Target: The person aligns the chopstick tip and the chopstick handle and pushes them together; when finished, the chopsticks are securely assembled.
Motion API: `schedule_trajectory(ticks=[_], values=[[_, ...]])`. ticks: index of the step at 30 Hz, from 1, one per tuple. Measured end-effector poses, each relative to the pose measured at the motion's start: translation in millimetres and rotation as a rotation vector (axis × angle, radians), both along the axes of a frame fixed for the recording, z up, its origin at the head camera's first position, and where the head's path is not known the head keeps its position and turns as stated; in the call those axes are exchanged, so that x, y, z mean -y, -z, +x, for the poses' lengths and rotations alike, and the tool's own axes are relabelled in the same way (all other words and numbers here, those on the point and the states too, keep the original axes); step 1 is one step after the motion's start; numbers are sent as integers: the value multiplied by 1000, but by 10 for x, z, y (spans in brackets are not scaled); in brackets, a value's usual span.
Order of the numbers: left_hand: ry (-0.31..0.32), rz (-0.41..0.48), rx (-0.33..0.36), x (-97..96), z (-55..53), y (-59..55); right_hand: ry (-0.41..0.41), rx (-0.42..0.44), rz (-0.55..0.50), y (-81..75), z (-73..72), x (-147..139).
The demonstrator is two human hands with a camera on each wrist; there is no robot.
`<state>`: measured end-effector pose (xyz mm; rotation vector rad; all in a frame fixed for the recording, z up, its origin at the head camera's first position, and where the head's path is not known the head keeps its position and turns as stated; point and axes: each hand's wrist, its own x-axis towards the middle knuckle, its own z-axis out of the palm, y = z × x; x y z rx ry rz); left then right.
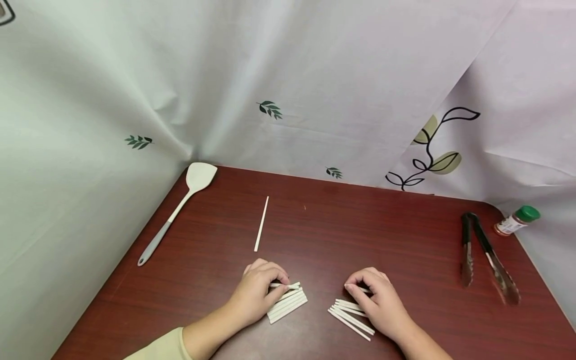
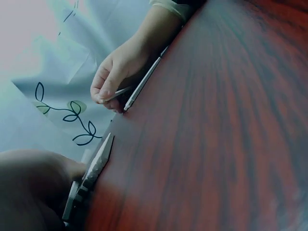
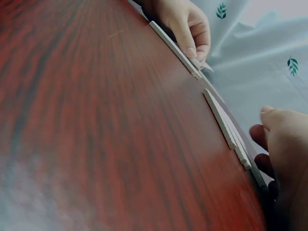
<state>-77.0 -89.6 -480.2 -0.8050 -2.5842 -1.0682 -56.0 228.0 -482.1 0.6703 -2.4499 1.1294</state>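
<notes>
Head view: left hand (image 1: 257,291) pinched at least one white stick (image 1: 294,286), a row of sticks (image 1: 288,308) beside its thumb; right hand (image 1: 380,302) pinched a second stick (image 1: 366,290), fanned sticks (image 1: 353,319) beside it.

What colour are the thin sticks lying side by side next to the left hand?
The thin sticks are plain off-white, seen best in the head view.

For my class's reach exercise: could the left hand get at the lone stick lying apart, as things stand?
Probably yes: only bare tabletop shows between the left hand and the lone stick beyond it, though the hand may first need to release its pinched stick.
</notes>
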Motion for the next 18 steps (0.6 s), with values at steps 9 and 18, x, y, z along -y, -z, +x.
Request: schedule_trajectory(ticks=[9,18], values=[[6,15,3,22,-1,-13,63,-48,-87,8,10,-16],[124,69,-113,-13,10,7,-57,-159,-116,22,-4,-8]])
